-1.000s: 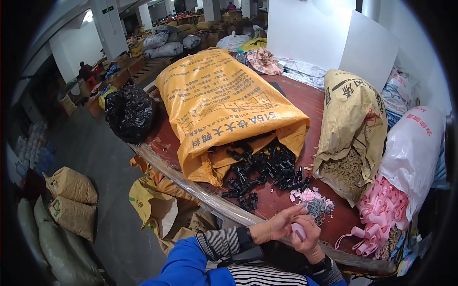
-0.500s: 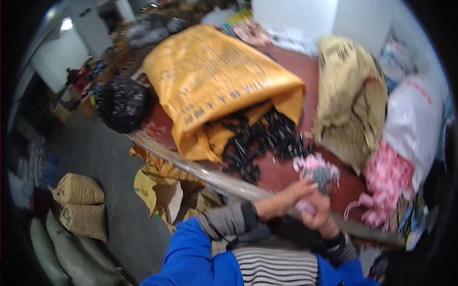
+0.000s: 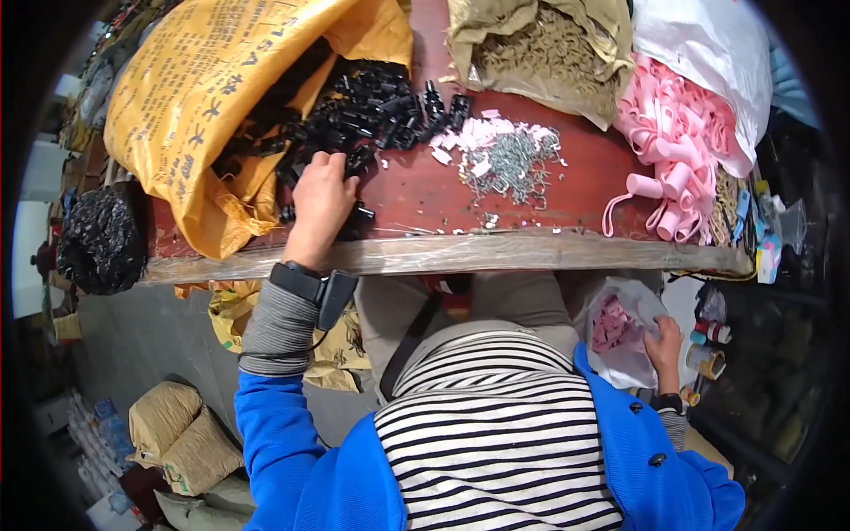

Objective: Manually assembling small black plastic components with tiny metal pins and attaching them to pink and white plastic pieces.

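Observation:
My left hand (image 3: 323,202) reaches over the table's front edge to a heap of black plastic pieces (image 3: 354,111). Its curled fingers close on a black piece at the near side of that heap, partly hidden by the hand. Below the table edge, my right hand (image 3: 664,351) is beside the mouth of a white plastic bag (image 3: 627,367). Its thumb and fingers are apart, with nothing visible in them. Pink pieces (image 3: 613,323) lie inside this bag. On the table, small pink pieces (image 3: 478,137) and a pile of small grey metal hooks (image 3: 512,168) lie together.
A large orange woven sack (image 3: 204,97) spills the black pieces. Farther right are a tan sack (image 3: 496,22) of brownish pieces and a white sack (image 3: 708,35) with pink looped tubes (image 3: 677,150). A black bag (image 3: 102,239) sits at the left edge of the red table (image 3: 407,203).
My hands, together near the small pink pieces before, have parted. The left went left to the black heap, the right down to the white bag. The view has shifted, now showing the table squarely.

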{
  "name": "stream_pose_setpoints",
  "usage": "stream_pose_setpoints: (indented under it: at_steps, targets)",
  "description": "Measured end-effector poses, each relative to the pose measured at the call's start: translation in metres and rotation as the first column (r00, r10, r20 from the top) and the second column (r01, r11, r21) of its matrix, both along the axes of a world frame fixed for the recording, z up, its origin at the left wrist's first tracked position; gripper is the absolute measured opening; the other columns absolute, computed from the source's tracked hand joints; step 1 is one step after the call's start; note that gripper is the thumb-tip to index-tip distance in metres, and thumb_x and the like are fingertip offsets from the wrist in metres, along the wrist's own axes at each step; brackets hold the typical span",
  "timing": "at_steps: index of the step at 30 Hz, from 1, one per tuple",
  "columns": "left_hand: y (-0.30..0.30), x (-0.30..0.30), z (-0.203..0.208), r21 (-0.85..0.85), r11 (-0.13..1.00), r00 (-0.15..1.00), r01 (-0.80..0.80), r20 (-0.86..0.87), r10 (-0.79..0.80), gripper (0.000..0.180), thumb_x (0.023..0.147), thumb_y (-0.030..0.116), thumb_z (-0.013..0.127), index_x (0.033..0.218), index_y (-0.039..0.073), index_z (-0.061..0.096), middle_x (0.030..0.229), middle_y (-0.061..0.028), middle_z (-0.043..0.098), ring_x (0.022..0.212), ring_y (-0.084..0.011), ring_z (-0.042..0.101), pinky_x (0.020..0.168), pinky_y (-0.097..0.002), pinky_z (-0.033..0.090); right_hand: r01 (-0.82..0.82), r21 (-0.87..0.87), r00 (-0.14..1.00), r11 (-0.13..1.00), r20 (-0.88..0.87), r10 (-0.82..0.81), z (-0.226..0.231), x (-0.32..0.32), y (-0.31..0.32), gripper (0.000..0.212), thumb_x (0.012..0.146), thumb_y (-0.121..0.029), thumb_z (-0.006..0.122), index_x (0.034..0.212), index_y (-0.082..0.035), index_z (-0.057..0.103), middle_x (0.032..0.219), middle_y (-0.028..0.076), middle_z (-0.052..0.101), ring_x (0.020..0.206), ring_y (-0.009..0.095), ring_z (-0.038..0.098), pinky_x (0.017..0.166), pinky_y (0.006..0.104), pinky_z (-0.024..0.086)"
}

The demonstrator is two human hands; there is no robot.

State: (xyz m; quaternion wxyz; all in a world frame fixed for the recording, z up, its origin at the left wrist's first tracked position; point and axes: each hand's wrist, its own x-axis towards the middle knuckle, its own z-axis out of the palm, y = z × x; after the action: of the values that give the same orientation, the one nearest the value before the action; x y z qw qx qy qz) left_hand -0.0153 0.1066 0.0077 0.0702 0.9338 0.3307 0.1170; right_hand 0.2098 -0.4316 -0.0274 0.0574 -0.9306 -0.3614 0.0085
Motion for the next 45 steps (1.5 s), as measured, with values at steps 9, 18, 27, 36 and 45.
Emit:
stream_pose_setpoints:
  at_steps: [9, 18, 27, 36, 45]
  targets:
    - [-0.002, -0.006, -0.002, -0.369, 0.929, 0.923, 0.0, 0.358, 0.142, 0.021, 0.076, 0.015, 0.058, 0.093, 0.003, 0.057, 0.085, -0.0101, 0.058, 0.074, -0.0218, 0.057, 0.063, -0.0309, 0.046, -0.414, 0.504, 0.872, 0.758, -0.018, 0.489, 0.061, -0.023, 0.212, 0.008, 0.067, -0.001, 0.058, 0.074, -0.001, 0.053, 0.075, 0.011, 0.053, 0.071, 0.026, 0.052, 0.065, 0.0326, 0.041]
    - [-0.011, -0.014, 0.007, -0.84, 0.081, 0.533, 0.537, 0.412, 0.739, 0.027, 0.088, 0.024, 0.045, 0.097, 0.0, 0.054, 0.083, -0.0078, 0.058, 0.069, -0.0137, 0.057, 0.055, -0.0189, 0.047, -0.669, 0.401, 0.675, 0.626, -0.026, 0.738, 0.04, -0.03, 0.32, 0.008, 0.07, -0.008, 0.059, 0.075, -0.003, 0.054, 0.069, 0.008, 0.05, 0.065, 0.025, 0.051, 0.061, 0.0322, 0.04]
    - [-0.021, -0.028, 0.006, -0.733, -0.248, 0.628, 0.634, 0.3, 0.718, 0.033, 0.088, 0.03, 0.041, 0.099, 0.001, 0.053, 0.076, -0.0058, 0.054, 0.059, -0.0125, 0.053, 0.043, -0.0174, 0.039, -0.595, 0.249, 0.646, 0.764, -0.417, 0.639, 0.041, -0.034, 0.337, 0.007, 0.07, -0.007, 0.057, 0.071, -0.003, 0.051, 0.067, 0.01, 0.047, 0.065, 0.029, 0.05, 0.057, 0.0359, 0.041]
    - [-0.058, -0.021, 0.026, -0.725, -0.304, 0.609, 0.618, 0.198, 0.768, 0.028, 0.087, 0.026, 0.046, 0.098, 0.001, 0.054, 0.083, -0.0068, 0.055, 0.064, -0.0145, 0.057, 0.049, -0.0163, 0.045, -0.664, 0.299, 0.636, 0.685, -0.256, 0.728, 0.033, -0.036, 0.337, 0.008, 0.071, -0.003, 0.053, 0.071, -0.001, 0.045, 0.066, 0.012, 0.045, 0.062, 0.03, 0.048, 0.056, 0.0349, 0.04]
    - [-0.068, -0.027, 0.016, -0.657, -0.406, 0.63, 0.635, 0.136, 0.765, 0.022, 0.084, 0.016, 0.051, 0.101, 0.001, 0.05, 0.09, -0.0118, 0.056, 0.08, -0.02, 0.059, 0.064, -0.0219, 0.053, -0.567, 0.44, 0.665, 0.696, -0.253, 0.702, 0.041, -0.027, 0.322, 0.007, 0.073, -0.002, 0.054, 0.079, -0.001, 0.049, 0.068, 0.011, 0.047, 0.063, 0.028, 0.05, 0.056, 0.0326, 0.042]
